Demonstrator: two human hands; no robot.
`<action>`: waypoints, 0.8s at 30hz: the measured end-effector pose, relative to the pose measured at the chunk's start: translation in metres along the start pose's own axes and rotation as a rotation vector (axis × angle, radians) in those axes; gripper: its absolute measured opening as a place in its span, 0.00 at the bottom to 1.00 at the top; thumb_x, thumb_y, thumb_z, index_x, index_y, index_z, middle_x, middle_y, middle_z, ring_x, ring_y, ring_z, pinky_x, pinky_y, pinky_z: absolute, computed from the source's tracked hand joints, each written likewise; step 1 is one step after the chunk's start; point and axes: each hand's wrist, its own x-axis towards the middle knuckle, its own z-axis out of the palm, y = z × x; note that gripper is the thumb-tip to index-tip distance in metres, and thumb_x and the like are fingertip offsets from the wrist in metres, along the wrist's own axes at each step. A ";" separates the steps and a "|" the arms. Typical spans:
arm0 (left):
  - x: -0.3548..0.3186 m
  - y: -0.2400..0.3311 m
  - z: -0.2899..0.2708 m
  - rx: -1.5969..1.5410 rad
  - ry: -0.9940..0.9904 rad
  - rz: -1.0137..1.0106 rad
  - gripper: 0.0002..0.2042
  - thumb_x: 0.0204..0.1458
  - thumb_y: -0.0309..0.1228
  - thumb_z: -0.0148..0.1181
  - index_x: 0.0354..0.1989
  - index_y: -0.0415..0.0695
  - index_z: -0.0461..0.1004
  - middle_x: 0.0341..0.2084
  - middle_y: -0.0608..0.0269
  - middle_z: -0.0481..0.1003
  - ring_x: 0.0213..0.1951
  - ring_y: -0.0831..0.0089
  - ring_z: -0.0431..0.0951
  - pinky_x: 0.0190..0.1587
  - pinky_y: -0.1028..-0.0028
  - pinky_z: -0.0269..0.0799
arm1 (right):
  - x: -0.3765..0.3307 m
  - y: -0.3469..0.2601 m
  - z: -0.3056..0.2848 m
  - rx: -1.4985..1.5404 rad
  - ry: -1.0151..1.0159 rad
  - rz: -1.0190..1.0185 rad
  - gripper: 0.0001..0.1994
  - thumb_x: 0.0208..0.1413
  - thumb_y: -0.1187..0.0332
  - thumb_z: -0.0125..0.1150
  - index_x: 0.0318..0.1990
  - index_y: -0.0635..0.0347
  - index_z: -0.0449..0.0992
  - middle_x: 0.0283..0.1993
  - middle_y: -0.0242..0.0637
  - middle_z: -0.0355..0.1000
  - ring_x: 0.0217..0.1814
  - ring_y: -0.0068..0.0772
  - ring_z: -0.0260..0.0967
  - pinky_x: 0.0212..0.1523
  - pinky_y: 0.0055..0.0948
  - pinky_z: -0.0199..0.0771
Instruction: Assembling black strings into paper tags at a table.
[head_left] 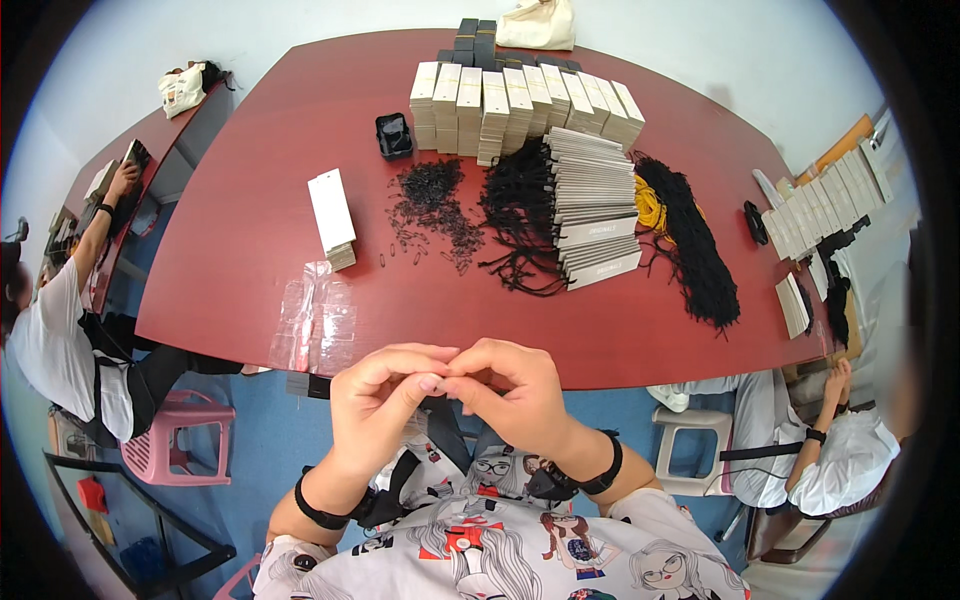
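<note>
My left hand (pixel 372 397) and my right hand (pixel 518 392) meet just off the near edge of the red table (pixel 400 320). Thumbs and fingertips of both are pinched together, closed; whatever lies between them is hidden or too small to name. Beyond them spreads a loose pile of small black wire pins (pixel 430 190). To its left stands a short stack of white card tags (pixel 331 212). On the right lies a leaning row of tags (pixel 595 205) with black cords (pixel 520 215) trailing from their left ends.
Tall stacks of banded white tags (pixel 490 105) line the back, with dark boxes (pixel 470 42) behind. A black tray (pixel 394 136) sits near the pins. Black cord (pixel 690 240) and yellow cord (pixel 650 208) lie right. Clear tape (pixel 315 315) marks the front edge. Co-workers sit on both sides.
</note>
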 end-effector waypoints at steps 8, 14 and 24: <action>-0.009 -0.005 0.006 0.057 0.176 -0.227 0.04 0.52 0.21 0.53 0.34 0.34 0.71 0.27 0.56 0.76 0.29 0.73 0.78 0.29 0.78 0.76 | 0.010 -0.003 -0.007 -0.575 -0.031 -0.331 0.04 0.44 0.71 0.62 0.28 0.58 0.75 0.24 0.33 0.69 0.22 0.34 0.68 0.21 0.27 0.67; -0.009 -0.008 0.006 0.110 0.193 -0.236 0.04 0.52 0.22 0.54 0.34 0.35 0.71 0.24 0.60 0.75 0.26 0.78 0.75 0.25 0.81 0.74 | 0.012 0.000 -0.011 -0.636 -0.074 -0.339 0.03 0.44 0.70 0.62 0.27 0.57 0.75 0.23 0.32 0.68 0.22 0.33 0.68 0.22 0.28 0.67; 0.000 -0.016 0.007 0.090 0.313 -0.280 0.03 0.53 0.23 0.55 0.31 0.36 0.69 0.22 0.64 0.72 0.24 0.81 0.72 0.23 0.83 0.71 | 0.005 0.019 -0.012 -0.347 0.060 0.057 0.06 0.49 0.69 0.59 0.33 0.62 0.75 0.26 0.33 0.71 0.28 0.27 0.67 0.29 0.25 0.66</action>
